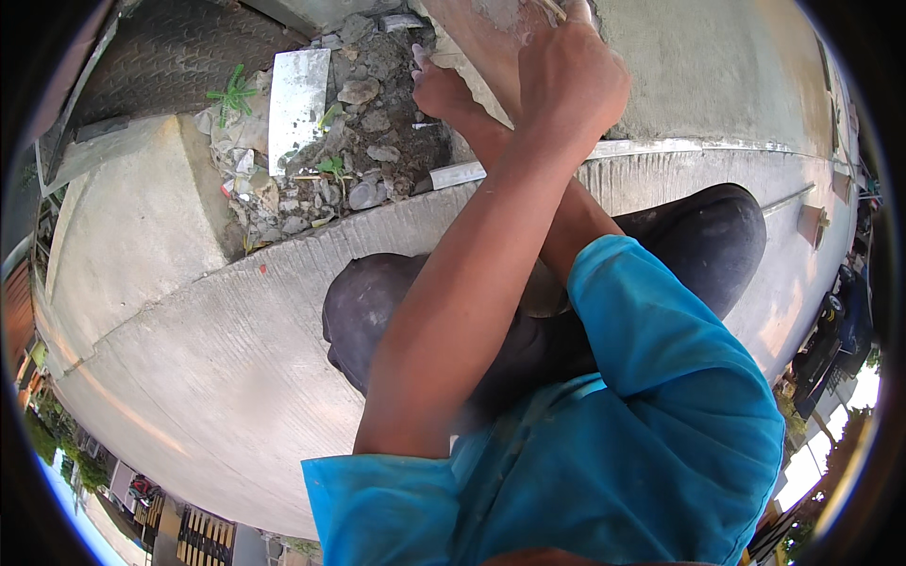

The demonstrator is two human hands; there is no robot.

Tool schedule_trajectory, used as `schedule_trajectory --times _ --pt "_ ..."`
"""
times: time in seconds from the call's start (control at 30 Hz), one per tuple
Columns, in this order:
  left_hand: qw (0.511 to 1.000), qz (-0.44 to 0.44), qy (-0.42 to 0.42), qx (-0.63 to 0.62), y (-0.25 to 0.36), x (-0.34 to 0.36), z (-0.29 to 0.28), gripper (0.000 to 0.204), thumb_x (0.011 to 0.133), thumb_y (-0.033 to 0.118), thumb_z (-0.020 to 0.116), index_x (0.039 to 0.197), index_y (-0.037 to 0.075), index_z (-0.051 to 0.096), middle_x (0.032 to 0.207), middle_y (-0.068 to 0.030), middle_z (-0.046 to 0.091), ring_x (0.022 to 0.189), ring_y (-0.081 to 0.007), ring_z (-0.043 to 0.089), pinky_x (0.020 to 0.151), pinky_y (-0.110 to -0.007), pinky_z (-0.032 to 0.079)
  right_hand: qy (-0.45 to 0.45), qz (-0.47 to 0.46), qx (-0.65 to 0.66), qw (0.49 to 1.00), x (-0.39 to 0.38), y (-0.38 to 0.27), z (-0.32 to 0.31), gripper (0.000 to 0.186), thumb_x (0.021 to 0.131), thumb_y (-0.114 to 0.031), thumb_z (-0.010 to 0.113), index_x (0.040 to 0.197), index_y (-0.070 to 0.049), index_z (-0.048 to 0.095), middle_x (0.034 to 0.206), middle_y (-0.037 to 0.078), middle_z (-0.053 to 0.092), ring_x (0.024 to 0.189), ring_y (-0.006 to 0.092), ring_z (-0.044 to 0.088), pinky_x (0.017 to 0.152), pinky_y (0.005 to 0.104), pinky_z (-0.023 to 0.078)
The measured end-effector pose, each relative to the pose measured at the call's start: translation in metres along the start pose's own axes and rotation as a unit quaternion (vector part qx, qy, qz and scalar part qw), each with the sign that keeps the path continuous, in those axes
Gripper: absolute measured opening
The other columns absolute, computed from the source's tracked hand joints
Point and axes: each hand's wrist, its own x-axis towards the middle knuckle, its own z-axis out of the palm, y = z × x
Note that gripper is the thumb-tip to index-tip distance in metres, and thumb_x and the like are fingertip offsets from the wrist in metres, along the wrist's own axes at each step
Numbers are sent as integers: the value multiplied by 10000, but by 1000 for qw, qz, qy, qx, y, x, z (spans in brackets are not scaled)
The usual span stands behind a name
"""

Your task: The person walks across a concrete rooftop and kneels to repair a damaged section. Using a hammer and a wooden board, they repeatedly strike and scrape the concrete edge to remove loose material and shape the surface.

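My forearms cross, so my left hand (576, 80) is at the upper right and my right hand (442, 90) lies left of it. The left hand is closed around a thin, light-coloured stick-like piece (555, 9), mostly cut off by the top edge. Under it is a smooth brownish-grey cement surface (486, 52). My right hand is at the left edge of this surface, beside the rubble (377, 123). Its whitish fingertips are apart, and I see nothing held in them; the palm side is hidden.
A white flat panel (297, 104) leans over the rubble near small green plants (229, 94). A pale strip (458, 175) runs along the slab edge. My bent knees (373, 302) rest over ridged concrete (245, 377). A concrete block (142, 217) stands at left.
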Motion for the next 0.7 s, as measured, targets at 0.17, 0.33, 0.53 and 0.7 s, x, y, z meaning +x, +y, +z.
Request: schedule_trajectory --times 0.17,0.33,0.53,0.7 --pt "1000 -15 -28 5 -2 1 -5 660 838 86 497 1469 -39 345 1021 -334 646 985 -461 631 882 -518 489 -5 -40 29 999 -15 -14 -13 579 1011 -338 409 1556 -306 219 1242 220 631 1133 434 592 1003 494 450" --pt "996 -54 -77 -12 11 8 0 656 843 93 493 1472 -27 348 979 -326 655 947 -456 644 870 -521 493 41 -46 -6 998 23 24 17 568 1012 -348 416 1547 -354 225 1229 206 643 1105 431 608 993 493 459" --pt "999 -15 -47 8 12 0 -1 659 847 107 496 1478 -15 347 959 -320 663 952 -457 646 869 -520 492 14 -26 43 999 4 27 1 577 1004 -325 419 1554 -277 251 1294 206 611 1172 402 585 1024 454 449" --pt "999 -27 -22 2 -5 2 -8 654 849 110 501 1471 -24 353 945 -323 663 944 -459 645 863 -516 494 -26 -47 54 997 -1 -17 -1 589 1000 -334 428 1555 -252 252 1353 202 572 1212 403 562 1034 443 442"
